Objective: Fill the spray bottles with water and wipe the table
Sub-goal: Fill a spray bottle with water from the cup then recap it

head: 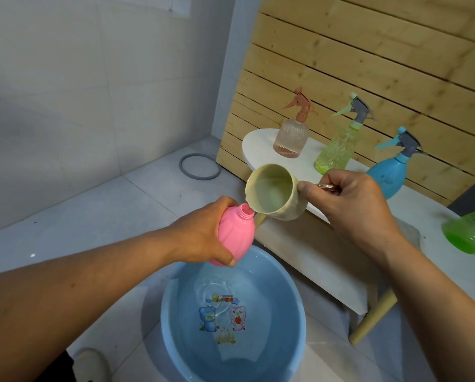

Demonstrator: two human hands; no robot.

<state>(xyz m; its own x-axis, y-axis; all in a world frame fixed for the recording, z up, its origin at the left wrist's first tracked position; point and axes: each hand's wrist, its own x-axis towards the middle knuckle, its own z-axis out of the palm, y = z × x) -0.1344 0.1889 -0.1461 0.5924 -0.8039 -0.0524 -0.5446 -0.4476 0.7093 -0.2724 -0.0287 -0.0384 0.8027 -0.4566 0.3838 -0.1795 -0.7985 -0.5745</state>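
My left hand (203, 235) grips a pink spray bottle (233, 230) with no cap, tilted with its open neck up and to the right. My right hand (352, 205) holds a beige cup (275, 193) by its metal handle, tipped so its rim touches the bottle's neck. Both hang above a blue basin (175, 312) of water on the floor. On the white table (258, 144) stand a peach spray bottle (291, 136), a yellow-green spray bottle (338, 144) and a blue spray bottle (390, 172), all with trigger heads on.
A green bottle (470, 232) lies at the table's right edge. A wooden slat panel (368, 51) backs the table. A grey ring (200, 166) lies on the tiled floor by the wall. A wooden table leg (371, 318) slants down right of the basin.
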